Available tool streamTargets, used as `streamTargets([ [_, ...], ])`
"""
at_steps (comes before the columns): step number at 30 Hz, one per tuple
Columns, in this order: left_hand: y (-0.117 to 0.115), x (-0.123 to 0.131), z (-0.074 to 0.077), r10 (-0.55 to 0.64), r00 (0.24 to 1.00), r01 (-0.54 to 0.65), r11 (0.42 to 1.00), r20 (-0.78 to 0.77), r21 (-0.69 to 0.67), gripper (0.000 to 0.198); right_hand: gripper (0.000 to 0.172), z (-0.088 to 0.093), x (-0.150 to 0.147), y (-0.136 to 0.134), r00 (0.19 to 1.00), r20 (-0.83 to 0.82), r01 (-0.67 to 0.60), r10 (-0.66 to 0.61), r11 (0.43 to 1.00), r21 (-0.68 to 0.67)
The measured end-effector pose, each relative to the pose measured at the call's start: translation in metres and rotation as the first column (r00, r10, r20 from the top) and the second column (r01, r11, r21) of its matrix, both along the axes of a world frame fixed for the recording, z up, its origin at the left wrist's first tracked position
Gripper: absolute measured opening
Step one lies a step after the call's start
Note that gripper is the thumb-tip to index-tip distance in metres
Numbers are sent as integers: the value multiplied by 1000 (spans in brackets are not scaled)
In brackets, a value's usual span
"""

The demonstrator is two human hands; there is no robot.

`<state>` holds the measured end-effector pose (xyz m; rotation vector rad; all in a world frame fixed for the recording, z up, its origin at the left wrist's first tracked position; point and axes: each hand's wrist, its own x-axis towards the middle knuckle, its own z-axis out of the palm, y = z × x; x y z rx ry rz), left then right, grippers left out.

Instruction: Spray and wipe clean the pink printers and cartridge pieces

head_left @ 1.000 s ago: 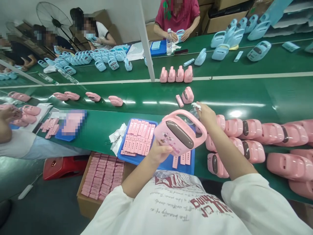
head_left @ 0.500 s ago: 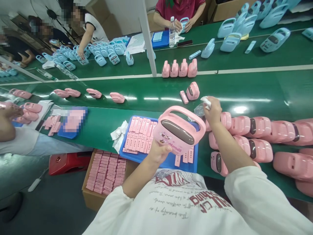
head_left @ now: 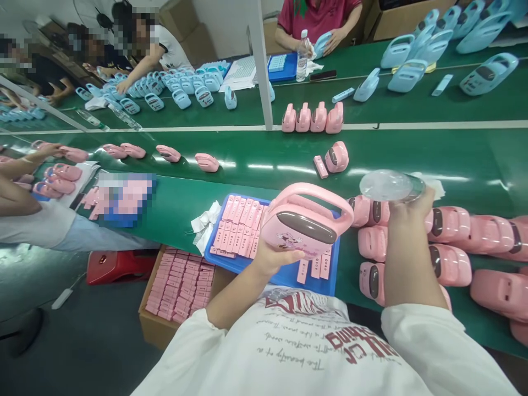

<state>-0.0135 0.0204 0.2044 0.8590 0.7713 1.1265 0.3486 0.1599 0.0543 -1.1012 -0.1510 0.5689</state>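
Head view: the left hand [head_left: 275,258] is closed on the lower edge of a pink handled device [head_left: 305,223], fingers curled under it, holding it up over a blue tray [head_left: 284,278] of pink strips. The right hand [head_left: 406,212] grips a clear plastic bottle [head_left: 390,186] from below — a bit of white cloth [head_left: 435,187] shows just behind it. Beneath lies a green tabletop [head_left: 474,159], with rows of pink shells [head_left: 451,224] just right of the tray. A cardboard box [head_left: 150,330] of pink parts sits below the edge. Across the tabletop, other people handle blue units [head_left: 181,99]. The device is glossy pink with a dark oval window, an arched handle and a cartoon print — tilted, window up.
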Motion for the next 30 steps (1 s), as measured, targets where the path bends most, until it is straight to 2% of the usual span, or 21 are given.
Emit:
streamTargets([
  [4, -1, 2, 3, 88, 996, -88, 996, -15, -5, 74, 39, -1, -5, 4, 987, 53, -137, 149, 973, -187],
  [7, -1, 2, -1, 104, 994, -105, 994, -11, -31, 85, 33, -6, -10, 8, 961, 119, -206, 248, 935, -288],
  [9, 0, 1, -5, 115, 993, -115, 993, -10, -36, 92, 33, -8, -14, 10, 951, 192, -168, 243, 926, -339],
  [13, 0, 0, -10, 143, 990, -143, 989, -11, -42, 100, 37, 1, -27, 14, 898, 430, 86, 90, 924, -373],
  [15, 0, 1, -9, 149, 989, -148, 988, 2, -42, 97, 43, 9, -37, 15, 819, 572, 178, 52, 924, -339],
  [17, 0, 2, -6, 148, 989, -148, 988, 9, -38, 92, 47, 16, -53, 15, 705, 704, 175, 91, 939, -297],
  [21, 2, 4, -3, 124, 992, -124, 992, 9, -28, 85, 32, 16, -90, 9, 398, 869, -44, 293, 953, -301],
  [24, 7, 2, -6, 20, 999, -17, 996, 40, -90, 73, 27, 9, -109, -2, 210, 905, -147, 370, 927, -345],
  [27, 13, -4, -14, -122, 984, 146, 972, 131, -186, 69, 30, 6, -110, -15, 101, 917, -166, 386, 915, -367],
  [30, 16, -8, -27, -138, 981, 169, 952, 136, -255, 67, 33, 10, -103, -25, 20, 899, -148, 438, 890, -430],
])
